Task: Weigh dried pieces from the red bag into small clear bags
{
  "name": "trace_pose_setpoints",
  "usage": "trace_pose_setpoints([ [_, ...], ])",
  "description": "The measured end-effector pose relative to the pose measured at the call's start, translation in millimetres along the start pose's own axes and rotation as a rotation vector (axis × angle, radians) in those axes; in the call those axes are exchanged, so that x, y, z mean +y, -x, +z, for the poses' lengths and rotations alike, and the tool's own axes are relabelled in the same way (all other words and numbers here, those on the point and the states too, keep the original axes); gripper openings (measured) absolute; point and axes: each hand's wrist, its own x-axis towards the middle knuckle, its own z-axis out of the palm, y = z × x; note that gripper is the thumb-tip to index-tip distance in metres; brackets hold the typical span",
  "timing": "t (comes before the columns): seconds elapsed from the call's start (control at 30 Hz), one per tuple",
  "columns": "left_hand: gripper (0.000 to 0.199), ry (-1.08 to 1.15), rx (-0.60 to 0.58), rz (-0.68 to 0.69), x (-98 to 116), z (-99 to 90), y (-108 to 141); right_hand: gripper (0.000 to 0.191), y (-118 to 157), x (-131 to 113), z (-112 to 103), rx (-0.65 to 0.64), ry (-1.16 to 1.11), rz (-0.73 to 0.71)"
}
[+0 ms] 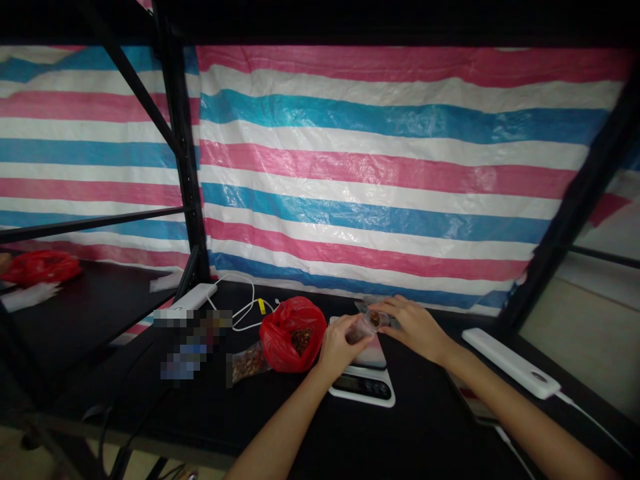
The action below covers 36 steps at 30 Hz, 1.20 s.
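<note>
Above a white digital kitchen scale [387,397], both hands hold a small clear plastic bag [373,320] with a little brown matter inside. My left hand [340,343] is closed, its thumb and fingers gripping the bag's left side. My right hand [415,327] curls round the right side, fingers closed on the plastic. Left of the scale sits a red plastic bag [280,347], its mouth gaping over brown dried pieces [301,340]. Against it lies a filled clear packet [246,364] of similar brown pieces.
White power strips [513,363] [194,299] lie at right and back left, with a white cable [253,300] behind the red bag. A phone-like slab [473,400] is beneath my right forearm. Black posts [183,160] frame the striped sheet [375,173] behind the black table [230,427].
</note>
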Motion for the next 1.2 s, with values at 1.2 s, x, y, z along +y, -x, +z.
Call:
trace_pose_setpoints([
  [1.2, 0.044, -0.258, -0.172, 0.099, -7.6, -6.2, -2.0, 0.033, 60.4, 21.4, 116.4, 0.334, -0.211, 0.853],
])
